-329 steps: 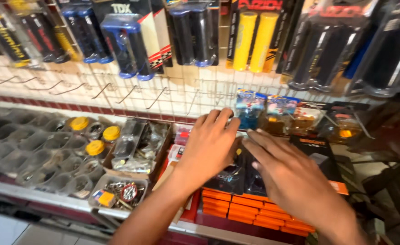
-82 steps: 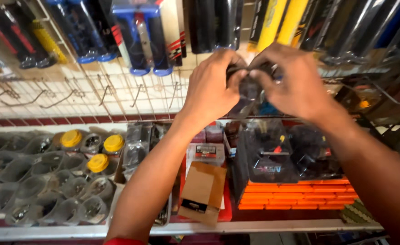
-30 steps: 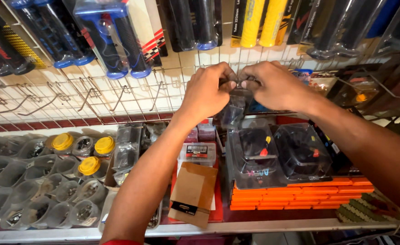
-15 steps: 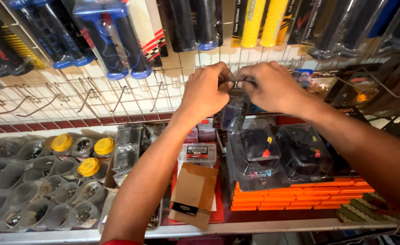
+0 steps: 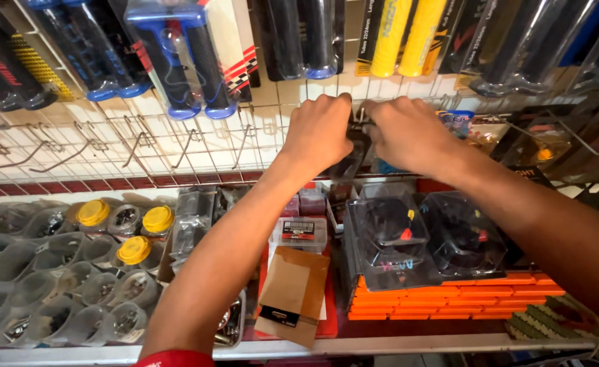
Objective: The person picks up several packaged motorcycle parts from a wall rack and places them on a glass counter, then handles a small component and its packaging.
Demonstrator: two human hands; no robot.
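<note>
On the shelf at the left stand many clear plastic cups point(image 5: 62, 285), each with small metal parts inside; what kind of parts is too small to tell. Three of them carry yellow lids point(image 5: 134, 249). Beside them a cardboard box point(image 5: 194, 228) holds clear bags of hardware. In the middle lies a small clear case point(image 5: 300, 233) with a label, and in front of it a brown cardboard packet point(image 5: 291, 295). To the right, two clear blister packs point(image 5: 389, 234) with dark parts inside rest on a stack of orange boxes point(image 5: 442, 295).

Both hands are up at the white wire grid point(image 5: 109, 146) on the wall. The left hand point(image 5: 320, 132) is closed, its fingers curled around the top edge of a small clear packet point(image 5: 348, 162) with a dark part inside. The right hand point(image 5: 405, 132) is also closed, pinching the same top edge from the other side. The fingertips of the two hands almost meet at a wire hook point(image 5: 362, 114) of the grid. The packet hangs down below the hands, in front of the grid and above the shelf.

Above the hands hang packs of handlebar grips: blue and black grips point(image 5: 184, 61) at the left, yellow grips point(image 5: 408, 34) at the right. Empty hooks stick out from the grid at the left. The left forearm crosses over the small clear case and hides part of the shelf.
</note>
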